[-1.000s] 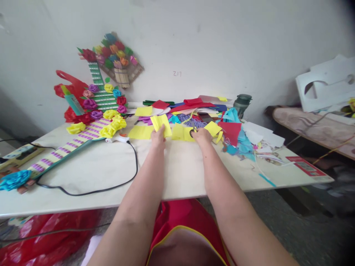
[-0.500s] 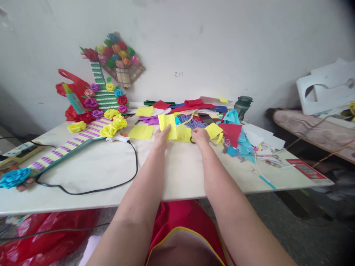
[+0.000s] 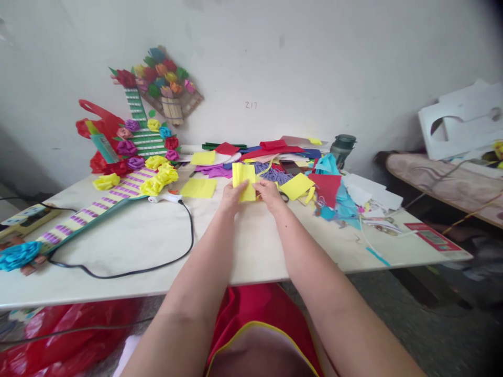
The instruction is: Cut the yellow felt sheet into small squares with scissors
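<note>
Both hands meet at a folded piece of yellow crepe paper held up over the table's middle. My left hand grips its lower left part, thumb across the front. Fingers pinched together, my right hand holds the paper's right edge. Just right of that hand, a dark loop, perhaps a scissors handle, shows partly. Yellow paper pieces lie on either side: one flat sheet to the left and another to the right. Behind the hands is a heap of purple shredded strands.
A glue gun with a black cord lies left, beside a long striped panel with paper flowers. Stacked coloured paper and a dark bottle stand behind. Blue and red scraps cover the right. The table's front edge is near me.
My right hand has moved left to the paper in my left hand. The yellow piece that stretched between the hands no longer shows there. The dark loop is now uncovered.
</note>
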Demonstrator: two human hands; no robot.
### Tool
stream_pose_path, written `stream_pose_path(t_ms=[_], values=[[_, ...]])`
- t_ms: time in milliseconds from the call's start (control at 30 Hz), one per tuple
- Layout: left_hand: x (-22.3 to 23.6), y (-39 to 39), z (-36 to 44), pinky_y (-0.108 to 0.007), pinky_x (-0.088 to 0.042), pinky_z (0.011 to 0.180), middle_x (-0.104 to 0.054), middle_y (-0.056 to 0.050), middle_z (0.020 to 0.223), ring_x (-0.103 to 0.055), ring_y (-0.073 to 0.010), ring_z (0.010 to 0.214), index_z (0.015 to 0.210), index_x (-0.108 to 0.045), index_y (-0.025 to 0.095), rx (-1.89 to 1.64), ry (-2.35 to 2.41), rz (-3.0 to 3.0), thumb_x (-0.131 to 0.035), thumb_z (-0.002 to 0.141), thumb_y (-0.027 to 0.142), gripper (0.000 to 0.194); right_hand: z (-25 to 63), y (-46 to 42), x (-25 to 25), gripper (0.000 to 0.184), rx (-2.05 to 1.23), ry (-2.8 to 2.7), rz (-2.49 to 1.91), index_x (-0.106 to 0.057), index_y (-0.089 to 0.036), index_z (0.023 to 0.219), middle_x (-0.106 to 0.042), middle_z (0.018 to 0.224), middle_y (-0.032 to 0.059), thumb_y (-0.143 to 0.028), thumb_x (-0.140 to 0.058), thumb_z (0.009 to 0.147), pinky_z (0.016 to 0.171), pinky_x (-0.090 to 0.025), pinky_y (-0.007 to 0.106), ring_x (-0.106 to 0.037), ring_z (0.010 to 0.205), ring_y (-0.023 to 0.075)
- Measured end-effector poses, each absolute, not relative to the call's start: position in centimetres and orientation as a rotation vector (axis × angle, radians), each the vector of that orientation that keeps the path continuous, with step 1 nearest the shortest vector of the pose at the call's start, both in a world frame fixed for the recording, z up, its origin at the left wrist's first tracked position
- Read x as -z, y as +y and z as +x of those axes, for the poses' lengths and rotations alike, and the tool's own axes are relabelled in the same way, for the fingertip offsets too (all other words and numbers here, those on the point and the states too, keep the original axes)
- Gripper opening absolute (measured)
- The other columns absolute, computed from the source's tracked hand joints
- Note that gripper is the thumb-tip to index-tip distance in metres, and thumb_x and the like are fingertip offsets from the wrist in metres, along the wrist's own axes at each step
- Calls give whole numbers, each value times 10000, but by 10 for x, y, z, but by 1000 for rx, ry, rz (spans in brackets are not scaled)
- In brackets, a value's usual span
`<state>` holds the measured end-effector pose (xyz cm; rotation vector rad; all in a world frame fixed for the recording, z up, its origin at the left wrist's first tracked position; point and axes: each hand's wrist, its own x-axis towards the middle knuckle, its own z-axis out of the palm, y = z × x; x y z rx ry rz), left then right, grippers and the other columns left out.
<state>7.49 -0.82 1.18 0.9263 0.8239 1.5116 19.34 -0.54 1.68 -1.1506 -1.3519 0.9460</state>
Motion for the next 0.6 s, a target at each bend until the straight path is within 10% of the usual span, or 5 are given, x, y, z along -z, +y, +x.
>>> stream_pose_path(t_ms=[600], values=[[-10, 6, 59, -209, -333, 443, -452, 45, 463, -426, -85, 410, 631, -548, 152, -1604, 979, 783, -489, 501, 102, 151, 199, -5, -18, 234, -164, -1581, -1464, -603, -182, 814, -633, 753, 42, -304, -403, 820, 678, -374, 249, -547, 716, 169]])
